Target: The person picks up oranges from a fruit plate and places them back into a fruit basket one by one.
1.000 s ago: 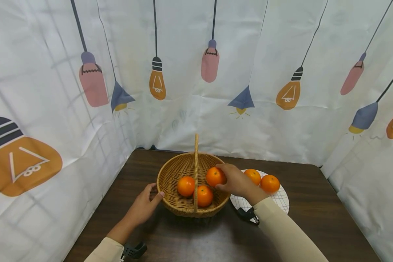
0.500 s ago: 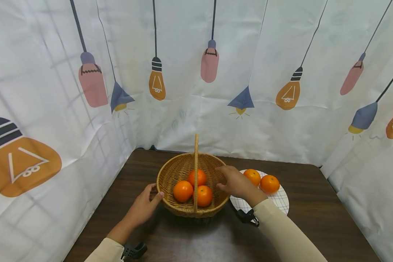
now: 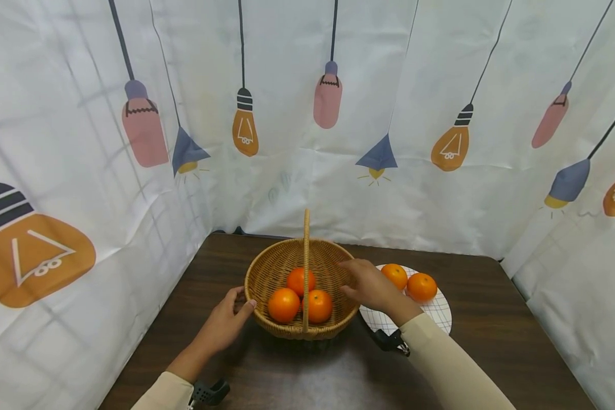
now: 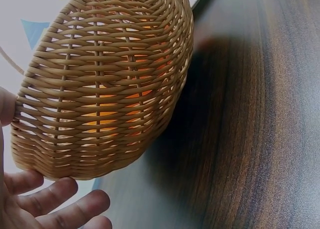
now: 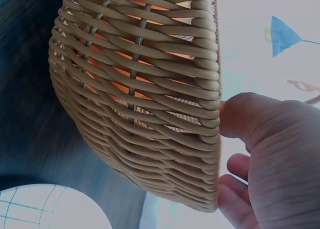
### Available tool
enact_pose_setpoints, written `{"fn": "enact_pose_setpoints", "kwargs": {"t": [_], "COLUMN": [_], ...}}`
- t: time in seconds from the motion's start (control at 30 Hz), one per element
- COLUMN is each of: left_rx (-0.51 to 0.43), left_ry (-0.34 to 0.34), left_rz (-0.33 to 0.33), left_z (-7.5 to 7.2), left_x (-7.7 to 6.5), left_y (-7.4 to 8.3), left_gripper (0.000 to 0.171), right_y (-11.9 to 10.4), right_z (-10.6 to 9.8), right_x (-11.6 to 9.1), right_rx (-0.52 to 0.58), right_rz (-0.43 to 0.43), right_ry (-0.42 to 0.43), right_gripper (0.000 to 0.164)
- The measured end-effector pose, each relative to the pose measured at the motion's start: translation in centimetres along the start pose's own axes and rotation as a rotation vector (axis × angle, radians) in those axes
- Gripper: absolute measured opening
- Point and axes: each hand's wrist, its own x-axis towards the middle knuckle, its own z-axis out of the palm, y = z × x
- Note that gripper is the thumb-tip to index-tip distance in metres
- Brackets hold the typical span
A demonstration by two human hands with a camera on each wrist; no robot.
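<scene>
A wicker basket (image 3: 274, 265) with a tall handle stands on the table, holding three oranges: one at the front left (image 3: 284, 306), another orange (image 3: 320, 306) at the front right and a third orange (image 3: 298, 280) behind them. My left hand (image 3: 224, 324) holds the basket's left rim, thumb on the edge and fingers along the outer wall (image 4: 100, 79). Over the right rim reaches my right hand (image 3: 373, 286), with nothing in it. Its fingers are loosely bent and spread from the thumb, and in the right wrist view the hand (image 5: 285, 159) is right at the rim.
Right of the basket lies a white plate (image 3: 442, 314) with a grid pattern. It bears two oranges, one at the back (image 3: 395, 276) and one orange (image 3: 422, 287) further right. A white curtain (image 3: 287, 188) printed with lamps surrounds the dark wooden table (image 3: 492, 330).
My right hand has let go of an orange inside the basket. The oranges there have rolled left and settled closer together. My left hand stays at the rim.
</scene>
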Motion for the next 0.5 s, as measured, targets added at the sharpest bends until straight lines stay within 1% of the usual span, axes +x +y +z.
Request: {"fn": "enact_pose_setpoints", "kwargs": {"t": [0.2,0.37,0.5], "left_rx": [-0.006,-0.011,-0.01], "left_ry": [0.0,-0.006,-0.004], "left_rz": [0.001,-0.002,-0.002], "left_z": [-0.1,-0.1,0.0], "left_x": [0.1,0.0,-0.1], "left_y": [0.0,0.1,0.1], "left_gripper": [0.069,0.068,0.068], "right_y": [-0.1,0.3,0.9], "right_z": [-0.6,-1.0,-1.2], "right_x": [-0.6,-1.5,-2.3], "right_rx": [0.006,0.01,-0.019], "right_rz": [0.002,0.013,0.031], "right_ry": [0.009,0.014,0.009], "right_gripper": [0.057,0.056,0.055]}}
